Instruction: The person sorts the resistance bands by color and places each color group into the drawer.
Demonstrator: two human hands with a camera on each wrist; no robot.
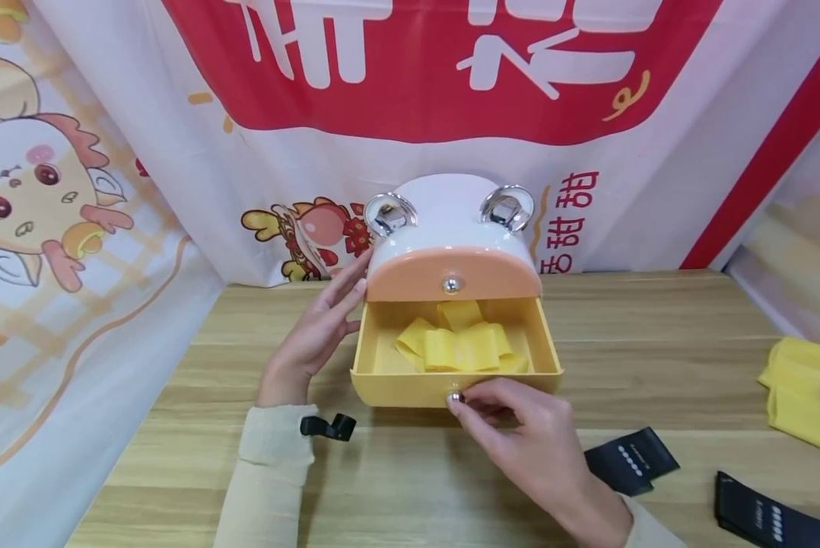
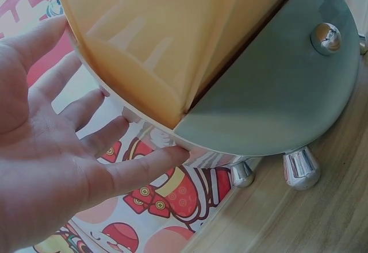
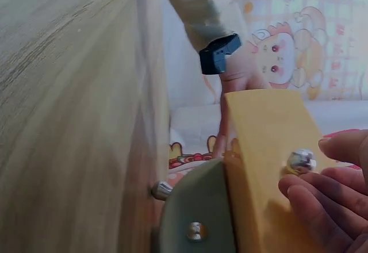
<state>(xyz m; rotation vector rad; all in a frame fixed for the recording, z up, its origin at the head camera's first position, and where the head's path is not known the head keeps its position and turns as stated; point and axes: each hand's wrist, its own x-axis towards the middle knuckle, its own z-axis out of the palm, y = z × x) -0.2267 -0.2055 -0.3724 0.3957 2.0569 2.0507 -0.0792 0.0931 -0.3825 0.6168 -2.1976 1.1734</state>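
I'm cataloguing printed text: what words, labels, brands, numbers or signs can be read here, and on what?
"甜甜": red, on the backdrop cloth; neighbouring red characters are unclear.
Red panel: large white characters, cut off above, unreadable.
Folded black bands: white lettering too small to read.
Yellow bands in the drawer: faint marks, unreadable.
No legible brands or numbers.

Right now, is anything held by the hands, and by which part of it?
The right hand holds the yellow drawer by its silver knob, between thumb and fingers. The left hand only touches the side of the cabinet.
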